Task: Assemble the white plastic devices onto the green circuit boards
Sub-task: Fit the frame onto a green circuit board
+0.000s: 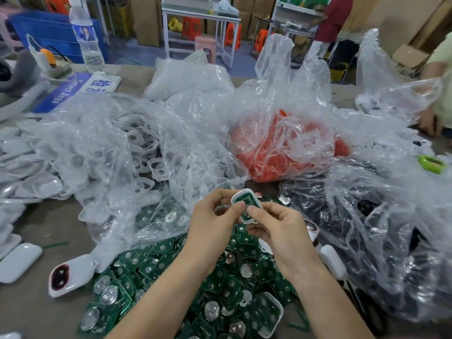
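Both hands hold one white plastic shell (245, 195) with a green circuit board seated inside it, raised above a heap of loose green circuit boards (220, 285). My left hand (212, 223) grips the shell's left side, thumb on the board. My right hand (276, 228) pinches its lower right end, thumb pressed on the board. Another white shell with a board in it (267, 314) lies on the heap at lower right. A white shell with a dark red window (69, 275) lies at lower left.
Clear plastic bags cover the table: white frames (144, 157) at left, red parts (281, 152) in the middle, dark parts (367, 211) at right. White covers (19, 261) lie at far left. A water bottle (85, 35) stands behind. Another person's hand (428, 123) is at right.
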A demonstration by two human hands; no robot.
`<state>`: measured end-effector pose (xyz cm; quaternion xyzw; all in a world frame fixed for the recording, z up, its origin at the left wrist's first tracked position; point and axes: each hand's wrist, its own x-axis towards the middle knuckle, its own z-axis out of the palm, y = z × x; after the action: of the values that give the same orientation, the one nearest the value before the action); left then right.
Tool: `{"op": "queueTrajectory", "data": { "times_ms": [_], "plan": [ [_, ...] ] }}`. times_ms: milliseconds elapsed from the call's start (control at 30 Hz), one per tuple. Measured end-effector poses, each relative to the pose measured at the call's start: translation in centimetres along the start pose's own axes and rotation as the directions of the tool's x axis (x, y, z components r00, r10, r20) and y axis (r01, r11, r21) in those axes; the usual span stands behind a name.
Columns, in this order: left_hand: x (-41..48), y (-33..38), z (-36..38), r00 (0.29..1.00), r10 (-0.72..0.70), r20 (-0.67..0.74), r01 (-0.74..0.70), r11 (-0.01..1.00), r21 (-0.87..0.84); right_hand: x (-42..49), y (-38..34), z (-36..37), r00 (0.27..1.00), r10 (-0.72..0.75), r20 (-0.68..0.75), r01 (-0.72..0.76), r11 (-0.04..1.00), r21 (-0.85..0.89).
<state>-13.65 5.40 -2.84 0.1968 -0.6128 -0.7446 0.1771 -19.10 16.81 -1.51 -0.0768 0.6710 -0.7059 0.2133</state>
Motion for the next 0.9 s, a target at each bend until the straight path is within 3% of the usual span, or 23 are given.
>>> {"op": "queueTrajectory", "data": {
  "times_ms": [167,267,333,433,567,900],
  "plan": [
    [-0.1,0.1,-0.1,1.000,0.022,0.014,-0.023,0.998,0.060,-0.2,0.4,0.1,0.999,-0.037,0.024,0.041,0.972,-0.230],
    [-0.3,0.1,0.0,0.999,0.048,0.019,-0.050,0.994,0.097,-0.4,0.4,0.2,0.998,-0.028,0.059,0.043,0.962,-0.270],
    [-0.4,0.1,0.1,0.998,0.066,0.021,-0.068,0.993,0.094,-0.3,0.3,0.0,0.997,0.001,0.073,0.015,0.976,-0.218],
    [-0.3,0.3,0.1,0.996,0.086,0.034,-0.089,0.993,0.084,-0.2,-0.2,-0.6,0.984,0.078,0.162,-0.088,0.995,0.053],
    [-0.1,0.3,0.1,0.997,0.057,0.060,-0.059,0.998,0.033,-0.5,-0.6,-1.0,0.958,0.185,0.219,-0.245,0.926,0.288],
    [-0.1,0.2,0.1,0.999,0.009,0.038,-0.009,1.000,0.004,-0.4,-0.3,-0.6,0.969,0.191,0.159,-0.227,0.939,0.257]
  ]
}}
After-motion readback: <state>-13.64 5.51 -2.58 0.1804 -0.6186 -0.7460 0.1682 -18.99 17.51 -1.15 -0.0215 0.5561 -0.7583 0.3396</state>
